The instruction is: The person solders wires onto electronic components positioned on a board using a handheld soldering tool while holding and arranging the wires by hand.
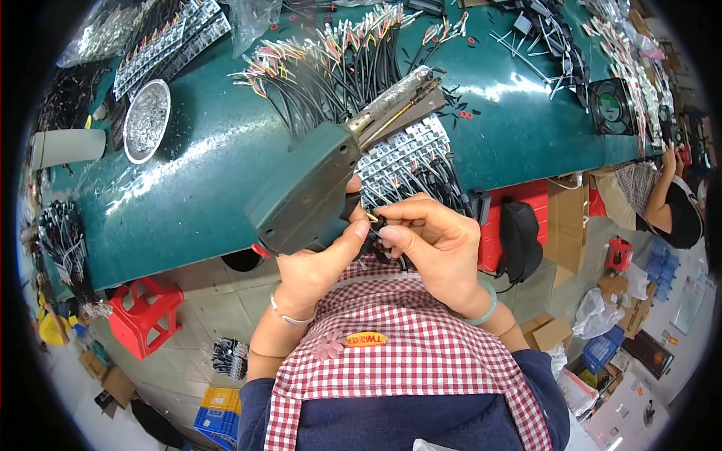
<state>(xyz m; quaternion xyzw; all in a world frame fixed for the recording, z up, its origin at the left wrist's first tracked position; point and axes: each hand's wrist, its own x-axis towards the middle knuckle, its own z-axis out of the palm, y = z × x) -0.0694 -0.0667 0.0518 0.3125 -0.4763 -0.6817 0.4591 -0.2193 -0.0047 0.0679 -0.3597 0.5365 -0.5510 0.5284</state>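
A dark green tool that looks like a soldering gun (pixel 308 192) spans the view above my hands. Its metal nozzle and brass-coloured rod point to the far right. My left hand (pixel 320 263) is closed against the gun's lower side, with one finger showing past its edge; the gun hides most of the grip. The left thumb presses near a thin yellow wire end. My right hand (pixel 436 240) pinches a black cable (pixel 379 222) with finger and thumb. Just beyond my fingers lie rows of small white circuit boards (pixel 410 154) with black cables attached.
Black cables (pixel 338 60) with stripped coloured ends are heaped on the green table (pixel 203 203). A round metal bowl (pixel 147 120) stands at left, a black fan (pixel 611 107) at right. Red stools (pixel 147 316) and boxes sit below the table. Another person (pixel 654 192) works at far right.
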